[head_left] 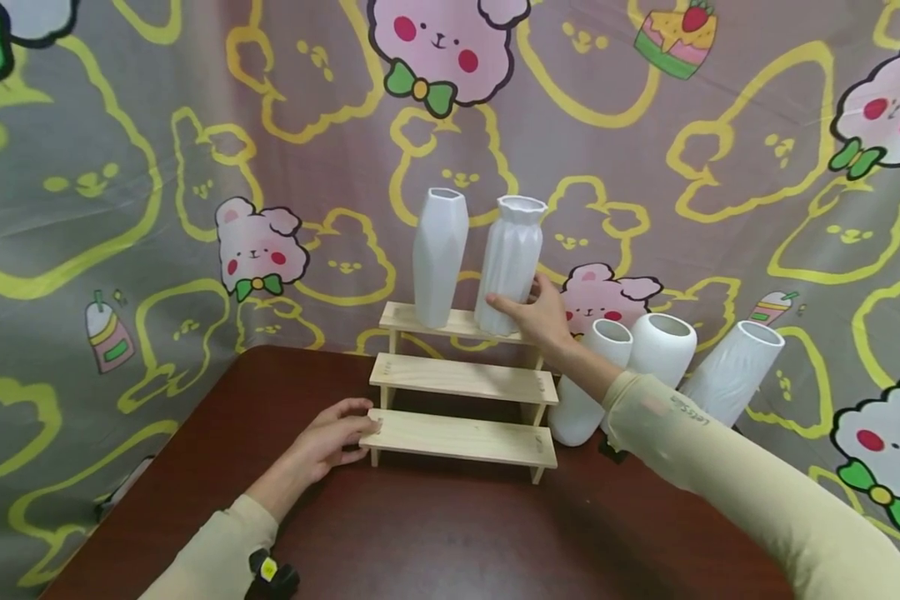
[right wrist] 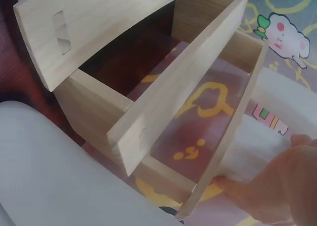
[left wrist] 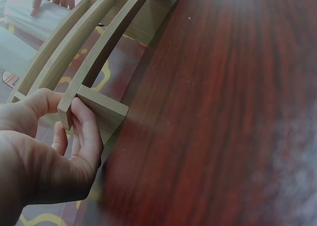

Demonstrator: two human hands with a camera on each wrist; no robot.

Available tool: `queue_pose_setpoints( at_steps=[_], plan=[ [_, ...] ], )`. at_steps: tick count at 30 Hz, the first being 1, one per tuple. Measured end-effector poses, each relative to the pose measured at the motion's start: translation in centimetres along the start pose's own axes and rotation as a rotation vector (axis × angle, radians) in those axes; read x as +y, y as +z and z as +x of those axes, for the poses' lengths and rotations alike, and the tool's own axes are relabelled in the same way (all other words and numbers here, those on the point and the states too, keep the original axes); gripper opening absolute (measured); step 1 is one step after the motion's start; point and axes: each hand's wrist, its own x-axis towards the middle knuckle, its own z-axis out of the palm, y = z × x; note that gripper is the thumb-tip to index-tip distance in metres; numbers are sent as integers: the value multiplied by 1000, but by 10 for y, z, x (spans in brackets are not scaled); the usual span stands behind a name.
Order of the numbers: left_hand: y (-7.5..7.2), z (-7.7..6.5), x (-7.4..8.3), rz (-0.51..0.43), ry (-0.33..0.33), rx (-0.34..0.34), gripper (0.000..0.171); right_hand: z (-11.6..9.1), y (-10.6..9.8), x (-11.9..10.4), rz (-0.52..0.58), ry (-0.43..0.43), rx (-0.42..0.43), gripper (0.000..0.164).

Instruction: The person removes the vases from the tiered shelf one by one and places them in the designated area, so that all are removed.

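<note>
At the front, the end of the lowest step (head_left: 461, 437) of the wooden stand (head_left: 461, 379) is pinched by the left hand (head_left: 337, 437). Were that end pulled or lifted, the stand could be tilted and what is carried higher up could be toppled, since the desk (head_left: 480, 533) is met only by narrow legs. Beyond the right sleeve (head_left: 720, 475), three white vases (head_left: 663, 358) are grouped, their lower parts partly hidden by it; one could be knocked if the forearm were drawn back low. Farthest off, on the top step (head_left: 400, 315), a ribbed vase (head_left: 510, 258) is clasped by the right hand (head_left: 536, 317), the thumb laid across its front. Because that step is shallow, the vase could be left overhanging an edge, or be pushed leftward, away from the right hand, into the faceted vase (head_left: 441, 250) placed just beside it.

By the left wrist camera, digits are shown on both faces of the board, a hold partly hidden from the head camera. By the right wrist camera, the stand's side supports are revealed beside the right hand, which is cut by the frame. The vases' open mouths are shown only from the head.
</note>
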Motion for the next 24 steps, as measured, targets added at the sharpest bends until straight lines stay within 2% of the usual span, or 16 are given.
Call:
queue_pose_setpoints(
  at_steps=[9,17,24],
  plan=[
    [2,-1,1,3,1,-14,59,1,-3,5,-31,-47,40,74],
    [1,-4,0,-6,3,-9,59,1,-3,8,-109,-120,31,68],
    [5,-2,-3,-13,18,-18,58,-6,-12,5,-155,-179,13,61]
  ],
)
